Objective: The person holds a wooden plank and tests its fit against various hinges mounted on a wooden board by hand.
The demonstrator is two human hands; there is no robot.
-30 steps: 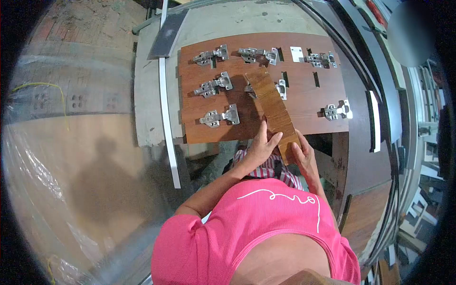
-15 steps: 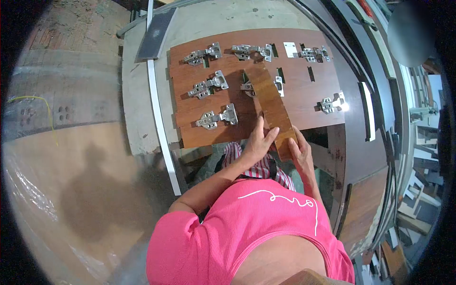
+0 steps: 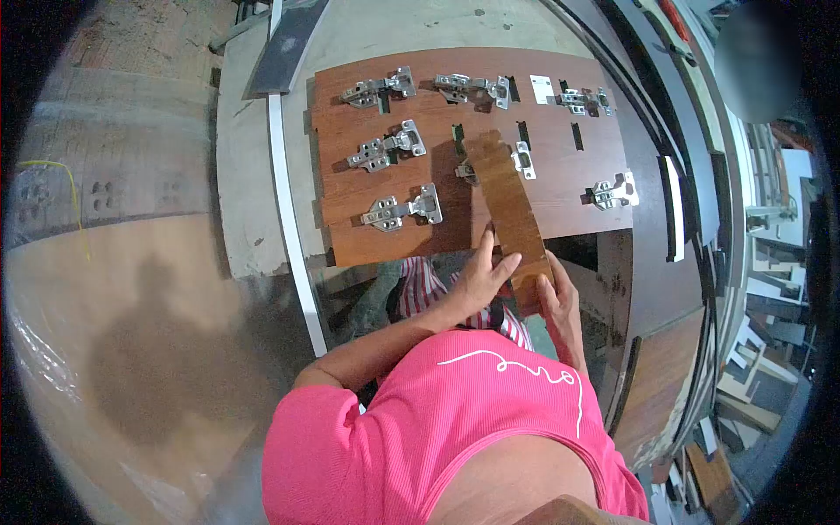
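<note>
Between my two hands is a narrow brown wooden board, tilted with its far end over the larger panel. My left hand (image 3: 484, 276) grips the left edge of the wooden board (image 3: 506, 201), and my right hand (image 3: 560, 306) holds its near right corner. Beneath it lies a reddish-brown panel (image 3: 455, 197) bearing several metal cabinet hinges. One hinge (image 3: 402, 208) sits at the panel's near left, another hinge (image 3: 387, 147) behind it. A hinge (image 3: 614, 191) rests at the right. The board partly covers the middle hinge (image 3: 523, 161).
The panel lies on a pale worktable (image 3: 249, 201). A white metal strip (image 3: 289, 210) runs along its left side, near a dark grey plate (image 3: 289, 48). Dark long profiles (image 3: 674, 210) line the right. A small white card (image 3: 542, 90) lies among the hinges.
The wooden board has shifted slightly nearer to me and to the right, both hands still on it. The view has moved a little. The hinges keep their places on the panel.
</note>
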